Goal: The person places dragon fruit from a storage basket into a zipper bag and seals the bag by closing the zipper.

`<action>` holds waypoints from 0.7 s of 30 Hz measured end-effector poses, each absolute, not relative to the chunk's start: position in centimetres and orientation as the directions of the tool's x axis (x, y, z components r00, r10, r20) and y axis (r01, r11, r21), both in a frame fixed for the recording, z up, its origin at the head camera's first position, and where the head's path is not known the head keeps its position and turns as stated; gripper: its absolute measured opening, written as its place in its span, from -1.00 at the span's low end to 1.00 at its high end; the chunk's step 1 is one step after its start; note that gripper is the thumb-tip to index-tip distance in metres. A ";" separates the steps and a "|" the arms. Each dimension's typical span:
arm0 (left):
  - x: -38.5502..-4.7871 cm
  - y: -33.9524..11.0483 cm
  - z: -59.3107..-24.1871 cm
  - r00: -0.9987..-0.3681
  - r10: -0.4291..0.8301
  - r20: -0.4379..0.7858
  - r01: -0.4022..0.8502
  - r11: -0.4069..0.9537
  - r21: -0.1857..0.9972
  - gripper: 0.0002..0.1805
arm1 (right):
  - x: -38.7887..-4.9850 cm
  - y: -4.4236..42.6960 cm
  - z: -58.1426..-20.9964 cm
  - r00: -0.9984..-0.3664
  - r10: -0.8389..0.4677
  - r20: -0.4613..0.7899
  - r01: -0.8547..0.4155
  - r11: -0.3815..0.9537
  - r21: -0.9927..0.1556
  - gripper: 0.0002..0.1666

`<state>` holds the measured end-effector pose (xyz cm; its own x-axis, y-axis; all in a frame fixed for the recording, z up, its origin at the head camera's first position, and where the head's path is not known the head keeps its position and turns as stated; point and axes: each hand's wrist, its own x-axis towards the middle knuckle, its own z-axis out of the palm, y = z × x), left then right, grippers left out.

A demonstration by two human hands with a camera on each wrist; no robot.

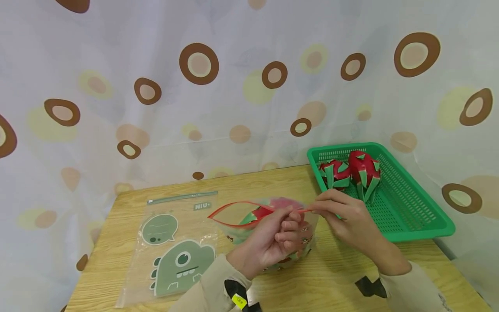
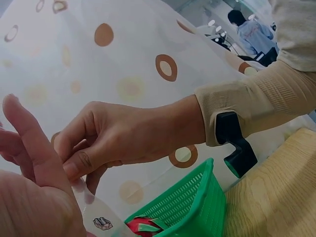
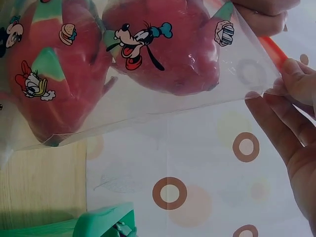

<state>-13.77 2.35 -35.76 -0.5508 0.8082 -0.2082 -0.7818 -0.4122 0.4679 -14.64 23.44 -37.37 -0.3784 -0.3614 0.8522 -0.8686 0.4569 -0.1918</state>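
Observation:
A clear zip bag (image 3: 192,116) printed with cartoon figures holds dragon fruits (image 3: 168,69), red with green scales. Its red zip edge (image 3: 274,52) gapes on the left side in the head view and is pressed together toward the right. My left hand (image 1: 269,242) pinches this edge between thumb and curled fingers, near its right part. At the right end of the zip, my right hand (image 1: 351,221) pinches the bag's corner between thumb and fingertips. Part of the bag's front is hidden behind the left hand.
To the right stands a green basket (image 1: 413,236) with two dragon fruits (image 1: 362,169) inside. Another zip bag (image 1: 183,268), with a green monster print, lies flat on the wooden table (image 1: 327,286) at left. A patterned curtain (image 1: 234,104) hangs behind. A person (image 2: 254,37) is far back.

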 end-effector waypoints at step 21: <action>-13.9 -0.4 -36.4 -0.589 0.758 -0.278 -0.717 -0.333 0.612 -0.60 | -13.9 24.2 -37.4 -0.463 -0.354 0.813 -0.828 0.500 -0.254 -0.60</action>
